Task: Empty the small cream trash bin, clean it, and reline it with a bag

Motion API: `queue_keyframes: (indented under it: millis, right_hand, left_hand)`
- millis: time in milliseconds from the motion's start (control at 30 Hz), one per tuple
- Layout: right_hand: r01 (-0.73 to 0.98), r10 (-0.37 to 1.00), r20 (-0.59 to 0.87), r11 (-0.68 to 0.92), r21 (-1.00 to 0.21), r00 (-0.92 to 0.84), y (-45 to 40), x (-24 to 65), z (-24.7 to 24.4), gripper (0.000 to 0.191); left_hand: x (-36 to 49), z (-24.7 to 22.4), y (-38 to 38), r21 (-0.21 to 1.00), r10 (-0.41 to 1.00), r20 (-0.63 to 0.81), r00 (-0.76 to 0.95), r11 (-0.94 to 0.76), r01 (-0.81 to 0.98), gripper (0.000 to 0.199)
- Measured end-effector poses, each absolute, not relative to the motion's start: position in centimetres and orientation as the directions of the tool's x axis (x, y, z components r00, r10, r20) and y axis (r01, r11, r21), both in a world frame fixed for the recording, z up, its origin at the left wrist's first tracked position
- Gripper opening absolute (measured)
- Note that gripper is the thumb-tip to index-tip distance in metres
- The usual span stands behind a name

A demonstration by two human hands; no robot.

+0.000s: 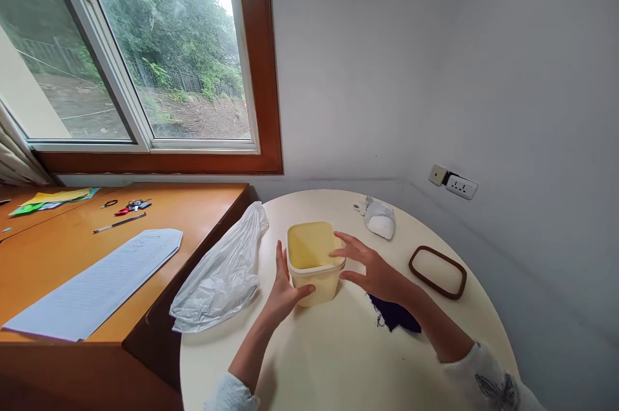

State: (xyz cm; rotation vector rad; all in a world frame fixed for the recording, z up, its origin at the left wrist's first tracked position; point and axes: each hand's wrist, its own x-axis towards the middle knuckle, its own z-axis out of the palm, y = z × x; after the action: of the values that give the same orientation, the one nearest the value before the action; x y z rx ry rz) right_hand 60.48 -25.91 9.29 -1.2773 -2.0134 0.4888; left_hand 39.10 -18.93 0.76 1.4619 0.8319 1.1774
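A pale yellow, square plastic container [316,285] with rounded corners stands upright and lidless on the round table, its inside facing me. My left hand [284,291] holds its left side, the thumb across the front wall and the fingers along the far side. At the right rim is my right hand [362,262], its fingers over the edge and its thumb against the outside just below. Under my right forearm lies a dark purple cloth [394,314] with frayed edges, partly hidden. To the left of the container rests a crumpled white plastic bag [220,275].
A brown rounded frame-like ring [438,272] lies at the right of the cream table [338,366]. Farther back is a small clear bag with white contents [381,220]. On the wooden desk [193,211] are papers [101,282], scissors [133,206] and a pen [119,222].
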Motion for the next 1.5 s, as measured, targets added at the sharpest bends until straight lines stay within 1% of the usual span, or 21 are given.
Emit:
queue_keyframes:
  millis: [67,133,200,300,367,433,533,600,700,767,800,867,933,1033,1133,1200,1267,1333,1367,1433,1500]
  right_hand:
    - [0.634,0.897,0.405,0.419,-0.649,-0.178,-26.4,61.4,8.8,0.036]
    - [0.664,0.907,0.418,0.347,-0.663,-0.056,-26.9,62.7,7.8,0.024]
    - [0.721,0.944,0.329,0.215,-0.659,0.02,-27.8,64.0,6.3,0.022]
    - [0.798,0.991,0.102,-0.01,-0.602,0.09,-29.7,65.0,3.3,0.02]
    - [0.815,0.985,0.047,-0.108,-0.57,0.164,-30.8,65.1,1.3,0.017]
    - [0.825,0.971,0.075,-0.15,-0.545,0.226,-31.5,64.9,-0.4,0.017]
    - [0.825,0.95,0.17,-0.13,-0.55,0.263,-31.5,65.0,-1.8,0.008]
    - [0.764,0.936,0.198,-0.102,-0.637,0.29,-31.3,65.5,-1.9,0.01]
    - [0.516,0.911,0.161,-0.065,-0.854,0.381,-31.2,66.4,-0.8,0.011]
    - [0.253,0.901,0.076,-0.039,-0.967,0.427,-31.2,66.8,0.5,0.014]
    - [0.111,0.901,0.022,-0.028,-0.993,0.434,-31.2,66.9,1.1,0.015]
    - [-0.135,0.909,-0.063,-0.008,-0.991,0.412,-31.2,66.7,2.2,0.015]
    - [-0.285,0.92,-0.093,0.021,-0.958,0.38,-31.1,66.2,3.1,0.014]
    - [-0.414,0.928,-0.12,0.039,-0.909,0.353,-30.9,65.0,3.9,0.015]
    - [-0.506,0.942,-0.179,-0.012,-0.863,0.284,-31.0,63.6,4.4,0.014]
    - [-0.53,0.95,-0.22,-0.071,-0.845,0.223,-31.1,62.5,4.6,0.015]
    - [-0.529,0.956,-0.235,-0.11,-0.842,0.177,-31.2,61.4,4.8,0.015]
    - [-0.513,0.973,-0.204,-0.12,-0.85,0.11,-31.2,60.2,4.9,0.012]
    - [-0.498,0.983,-0.174,-0.12,-0.859,0.064,-31.2,59.8,5.0,0.01]
    - [-0.418,0.994,-0.107,-0.102,-0.903,-0.012,-31.1,59.1,5.1,0.007]
    - [-0.277,0.999,-0.042,-0.046,-0.96,-0.021,-31.1,58.8,5.3,0.009]
  left_hand:
    - [38.9,1.3,-19.1,0.974,0.913,0.225,0.34,-0.204,-0.097,0.123]
    - [38.7,1.6,-19.2,0.978,0.91,0.208,0.359,-0.19,-0.084,0.123]
    - [38.6,1.7,-19.3,0.982,0.917,0.187,0.354,-0.177,-0.06,0.122]
    - [38.5,1.5,-19.3,0.986,0.92,0.165,0.355,-0.165,-0.03,0.12]
    - [38.3,1.2,-19.3,0.983,0.918,0.175,0.356,-0.183,-0.011,0.12]
    - [38.0,0.9,-19.4,0.973,0.911,0.206,0.358,-0.228,0.021,0.119]
    - [37.2,0.8,-19.9,0.947,0.912,0.263,0.316,-0.306,0.096,0.114]
    - [36.5,0.9,-20.7,0.927,0.929,0.323,0.181,-0.349,0.138,0.098]
    - [35.8,1.3,-22.3,0.904,0.921,0.39,-0.007,-0.382,0.193,0.049]
    - [35.8,1.7,-23.4,0.904,0.93,0.35,0.114,-0.367,0.219,0.021]
    - [36.1,1.9,-23.9,0.908,0.923,0.305,0.237,-0.356,0.221,0.015]
    - [36.8,2.3,-24.5,0.921,0.868,0.21,0.45,-0.33,0.206,0.016]
    - [37.7,2.5,-24.6,0.94,0.825,0.155,0.543,-0.292,0.176,0.016]
    - [38.8,2.2,-23.4,0.955,0.828,0.138,0.544,-0.257,0.148,0.02]
    - [39.4,2.1,-22.2,0.953,0.854,0.15,0.499,-0.258,0.156,0.023]
    - [39.9,2.6,-22.2,0.962,0.842,0.139,0.522,-0.24,0.131,0.024]
    - [40.6,3.6,-22.9,0.975,0.775,0.13,0.618,-0.214,0.064,0.027]
    - [41.3,4.5,-24.0,0.979,0.699,0.127,0.704,-0.2,0.023,0.031]
    - [41.7,4.8,-24.4,0.978,0.683,0.13,0.719,-0.206,0.019,0.027]
    - [42.0,5.1,-25.0,0.973,0.688,0.144,0.711,-0.228,0.024,0.015]
    - [42.0,5.1,-25.1,0.969,0.718,0.156,0.678,-0.244,0.036,0.016]
